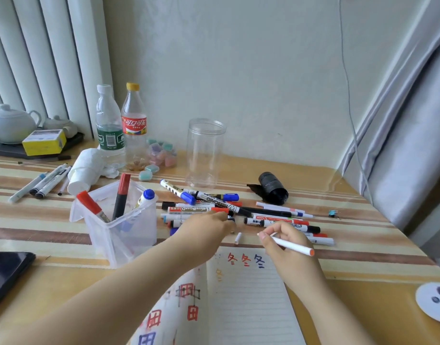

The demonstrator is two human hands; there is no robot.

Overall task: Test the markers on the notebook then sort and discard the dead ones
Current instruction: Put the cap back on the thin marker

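Note:
An open lined notebook (246, 297) lies at the near edge, with red, orange and blue test marks on it. My right hand (286, 247) grips a thin white pen with an orange end (296, 247) just above the notebook's top edge. A small white cap (238, 238) lies on the table between my hands. My left hand (209, 229) reaches into the pile of markers (228, 207) behind the notebook, its fingertips down among them; what they touch is hidden. A clear plastic bin (119, 220) on the left holds two red-capped markers and a blue-capped one.
An empty clear jar (206, 150) stands behind the pile. A black bag roll (273, 188) lies to the right. Two bottles (121, 125), a tissue roll (85, 170) and several thin pens (43, 183) sit at the left. A dark tablet (4, 275) is at the near left.

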